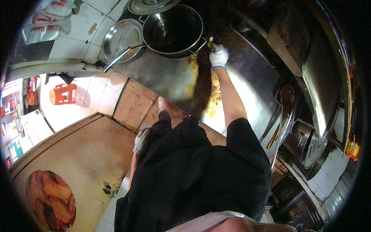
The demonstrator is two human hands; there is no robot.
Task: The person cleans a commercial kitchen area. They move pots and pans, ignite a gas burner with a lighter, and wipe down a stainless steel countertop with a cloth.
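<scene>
My right hand point(219, 56), in a white knitted glove with a blue cuff, reaches across a stained stainless steel worktop point(168, 78). Its fingers are close to the side handle point(200, 45) of a large, deep metal pot point(176, 50). A dark patch with a small pale tip shows at the fingertips; I cannot tell whether it is soiled glove or something held. Down by my dark-clothed thigh rests my left hand point(141, 141), in a greyish glove, its fingers partly hidden. A ladle-like utensil with a shiny handle point(117, 60) lies across a round steel basin point(108, 43) beside the pot.
A round lid point(153, 5) sits behind the pot. Ladles point(287, 95) and a lidded pot point(311, 150) stand at the right. Flattened cardboard point(132, 107) covers the floor below. A worn counter point(95, 145) borders my left side; an orange plastic stool point(64, 94) stands beyond it.
</scene>
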